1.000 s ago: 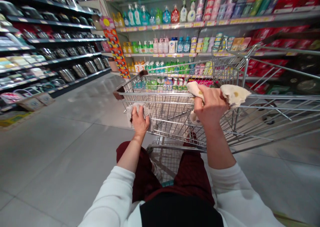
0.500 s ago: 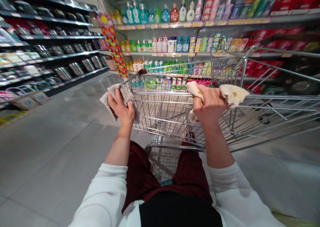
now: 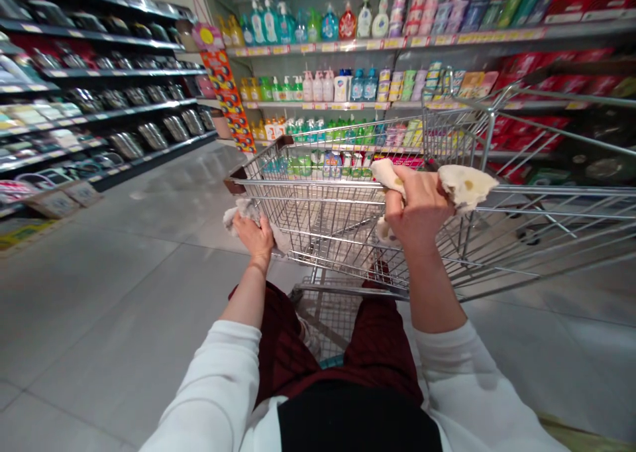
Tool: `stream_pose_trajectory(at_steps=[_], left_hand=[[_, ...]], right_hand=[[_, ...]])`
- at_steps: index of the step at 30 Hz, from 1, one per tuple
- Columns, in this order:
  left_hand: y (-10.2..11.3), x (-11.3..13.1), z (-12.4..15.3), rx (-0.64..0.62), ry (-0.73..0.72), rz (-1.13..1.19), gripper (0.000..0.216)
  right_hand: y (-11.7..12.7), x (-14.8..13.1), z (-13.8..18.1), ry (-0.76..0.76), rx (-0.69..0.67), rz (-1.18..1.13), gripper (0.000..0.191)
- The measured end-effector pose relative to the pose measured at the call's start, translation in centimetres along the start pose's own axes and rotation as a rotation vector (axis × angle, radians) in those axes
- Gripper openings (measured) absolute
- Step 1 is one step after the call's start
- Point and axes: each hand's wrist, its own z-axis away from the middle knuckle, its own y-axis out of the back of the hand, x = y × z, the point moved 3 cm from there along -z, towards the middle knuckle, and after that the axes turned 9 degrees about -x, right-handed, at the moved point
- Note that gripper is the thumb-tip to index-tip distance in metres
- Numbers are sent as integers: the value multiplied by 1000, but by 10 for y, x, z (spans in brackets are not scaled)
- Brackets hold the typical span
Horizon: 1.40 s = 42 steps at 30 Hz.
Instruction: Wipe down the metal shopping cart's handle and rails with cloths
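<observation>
Right hand [image 3: 421, 203]: fingers closed round a stained cream fabric cloth [image 3: 470, 187], at the upper rail of a silver wire shopping cart [image 3: 318, 183]; left hand [image 3: 254, 234]: fingers gripping a crumpled grey fabric cloth [image 3: 243, 212], beside the cart's left end; wiping, I judge, mid-course; cleaned and remaining parts indistinguishable; colourful plastic pump bottles [image 3: 329, 26] shelved beyond.

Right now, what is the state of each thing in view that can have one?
Shopping cart: upright
Grey cloth: crumpled
Cream cloth: bunched
Left grip: holding grey cloth
Right grip: closed around cream cloth on cart rail
Pump bottles: upright on shelves
Metal pots: shelved in rows
</observation>
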Motion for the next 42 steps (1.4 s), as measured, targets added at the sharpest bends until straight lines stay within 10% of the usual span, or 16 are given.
stream_pose_trajectory(at_steps=[23,33,42], left_hand=[[-18,5,71,-179,-167,71,63],[-24,-33,109,-383,-165,4,42],[-31,18,90,-307,-354,64,58]], right_hand=[[-3,2,0,13,8,-12,41],[-4,2,-1,8,3,-34,40],[-6,4,0,35,40,-13,38]])
